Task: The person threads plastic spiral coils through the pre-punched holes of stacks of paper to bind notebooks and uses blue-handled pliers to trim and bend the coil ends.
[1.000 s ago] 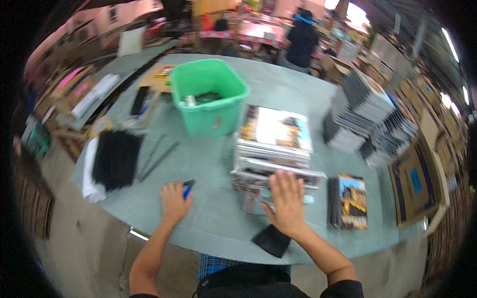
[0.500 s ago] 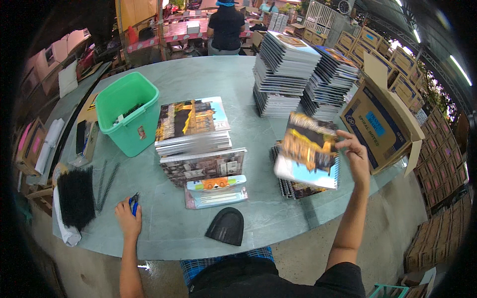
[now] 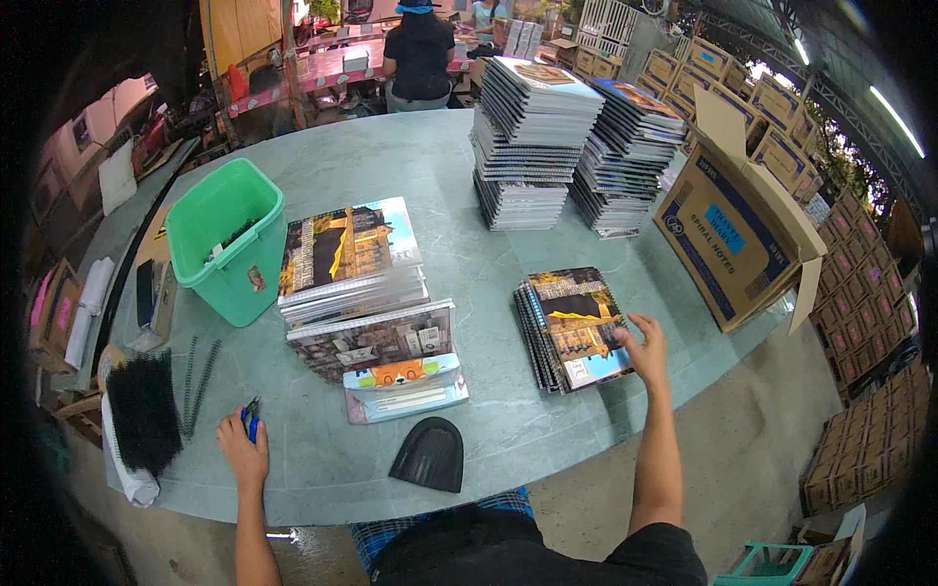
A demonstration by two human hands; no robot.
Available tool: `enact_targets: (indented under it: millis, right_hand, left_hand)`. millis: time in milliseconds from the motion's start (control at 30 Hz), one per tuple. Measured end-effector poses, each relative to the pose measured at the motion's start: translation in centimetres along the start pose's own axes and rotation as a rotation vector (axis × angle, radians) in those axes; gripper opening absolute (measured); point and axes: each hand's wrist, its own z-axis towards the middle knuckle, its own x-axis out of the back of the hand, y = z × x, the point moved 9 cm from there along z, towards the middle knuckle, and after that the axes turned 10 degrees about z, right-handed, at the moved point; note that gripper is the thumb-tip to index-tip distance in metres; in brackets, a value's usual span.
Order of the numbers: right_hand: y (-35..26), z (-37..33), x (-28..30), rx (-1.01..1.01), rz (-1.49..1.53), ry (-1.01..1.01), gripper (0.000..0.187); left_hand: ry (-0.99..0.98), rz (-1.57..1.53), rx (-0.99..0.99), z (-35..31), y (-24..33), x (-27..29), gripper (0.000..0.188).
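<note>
My left hand (image 3: 242,451) rests on the table's near left, closed around blue-handled pliers (image 3: 251,422) whose dark jaws point away from me. My right hand (image 3: 645,350) has its fingers apart at the right edge of a small stack of spiral notebooks. On top of that stack lies a notebook (image 3: 576,327) with a dark, yellow and light-blue cover; whether my fingertips touch it I cannot tell. To its left is a taller notebook pile (image 3: 347,234), with another notebook (image 3: 376,340) standing on edge before it. A pale-blue pack (image 3: 405,393) with an orange animal picture leans there.
A black half-oval pad (image 3: 430,456) lies near the front edge. Loose spiral coils (image 3: 200,376) and a dense black coil bundle (image 3: 144,415) are at left, below a green bin (image 3: 227,249). Tall notebook stacks (image 3: 532,142) stand behind; a cardboard box (image 3: 723,239) is at right.
The notebook my right hand held, tilted and blurred, now lies flat on the small stack, and the fingers have come off it. My left hand still holds the pliers. The view has shifted slightly.
</note>
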Motion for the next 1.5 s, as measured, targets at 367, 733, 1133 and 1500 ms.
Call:
enact_targets:
  millis: [367, 733, 1133, 1500]
  right_hand:
    - [-2.4, -2.3, -3.0, -0.069, 0.003, -0.43, 0.106]
    - [-26.0, -5.8, -9.4, 0.675, 0.4, 0.073, 0.028]
    - [-41.3, -9.3, -23.6, 0.84, 0.173, -0.346, 0.017]
    - [-43.4, -10.9, -24.0, 0.842, 0.114, -0.322, 0.034]
  left_hand:
    - [-0.073, 0.038, 0.051, -0.8, -1.0, 0.2, 0.05]
    - [-0.149, 0.205, 0.408, 1.8, -16.2, -0.3, 0.036]
    - [-0.056, 0.201, 0.221, 3.8, -13.2, -1.2, 0.019]
    - [0.106, -0.192, 0.311, 6.2, -10.7, 3.6, 0.015]
